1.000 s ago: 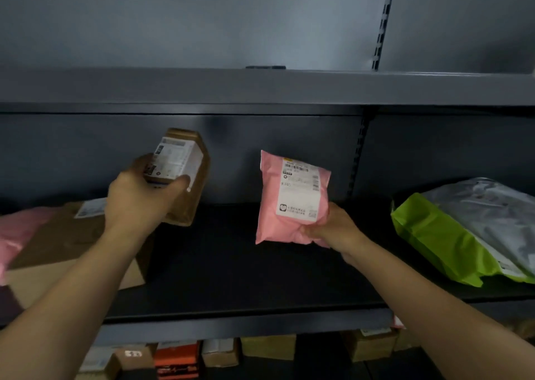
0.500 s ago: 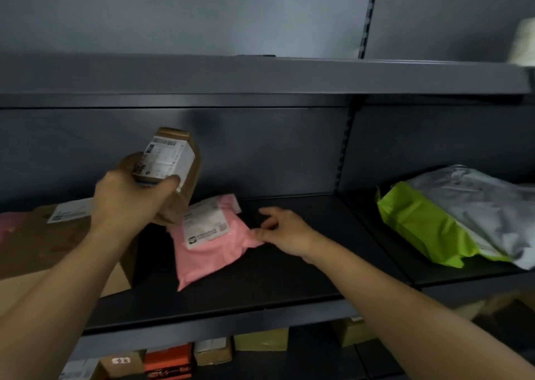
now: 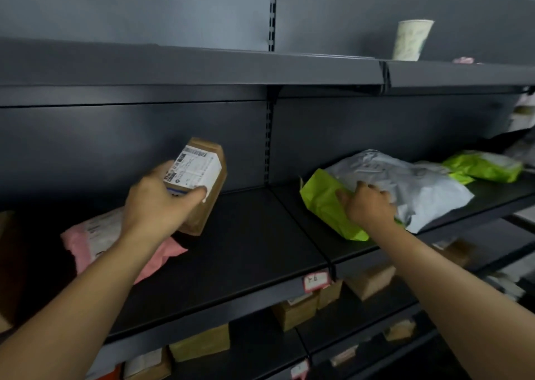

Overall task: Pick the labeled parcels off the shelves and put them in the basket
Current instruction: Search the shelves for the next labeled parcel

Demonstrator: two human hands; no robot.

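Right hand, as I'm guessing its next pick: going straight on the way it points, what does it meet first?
The grey mailer, lying on the green mailer. The right hand seems to have its fingers at that mailer's near edge, though blur hides actual contact.

Two bare forearms visible towards the elbow, bare left hand [image 3: 156, 206], bare right hand [image 3: 369, 207], both slightly motion-blurred

Shelf [image 3: 254, 249]: dark painted metal, matt and smooth.
Cardboard box [image 3: 212, 203]: brown cardboard, matt.
Shipping label [image 3: 197, 169]: white printed paper, smooth.
Pink mailer [image 3: 170, 250]: thin plastic film, soft sheen.
Green mailer [image 3: 324, 203]: plastic film, glossy, creased.
Grey mailer [image 3: 419, 188]: silvery plastic film, crinkled, shiny.
Paper cup [image 3: 411, 40]: pale paper, matt.
Lower boxes [image 3: 199, 342]: plain brown cardboard, dull.
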